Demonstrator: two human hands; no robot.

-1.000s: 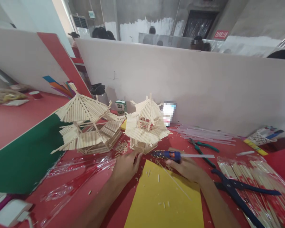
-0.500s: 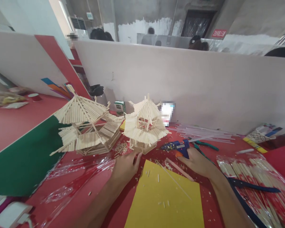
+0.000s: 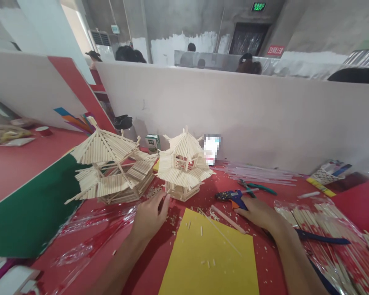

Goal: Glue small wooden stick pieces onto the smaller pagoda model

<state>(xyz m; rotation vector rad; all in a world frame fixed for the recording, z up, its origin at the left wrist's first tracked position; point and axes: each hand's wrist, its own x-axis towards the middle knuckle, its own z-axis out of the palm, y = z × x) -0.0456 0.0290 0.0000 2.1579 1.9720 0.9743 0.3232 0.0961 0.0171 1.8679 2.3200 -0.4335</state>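
A small two-tiered pavilion model of pale wooden sticks (image 3: 184,174) stands upright on the red tabletop. My left hand (image 3: 150,215) is just left of its base, thumb and forefinger apart, with nothing visible in it; its other fingers are mostly hidden. My right hand (image 3: 260,213) is closed around the handle of a blue hot glue gun (image 3: 227,196), low over the table, its nozzle pointing left. A clear glue stick (image 3: 250,191) pokes out of its back. A larger stick pavilion (image 3: 117,180) sits to the left.
A yellow sheet (image 3: 212,262) with stick scraps lies in front. Green-handled pliers (image 3: 264,187) and clear glue sticks (image 3: 258,174) lie behind the right hand. Bagged sticks (image 3: 322,233) and a dark-blue-handled tool (image 3: 326,237) are at right. A white partition (image 3: 249,110) stands behind.
My left hand has drawn back leftward from the small pavilion's base. My right hand has brought the glue gun lower and away from the model. The camera view has tipped up slightly.
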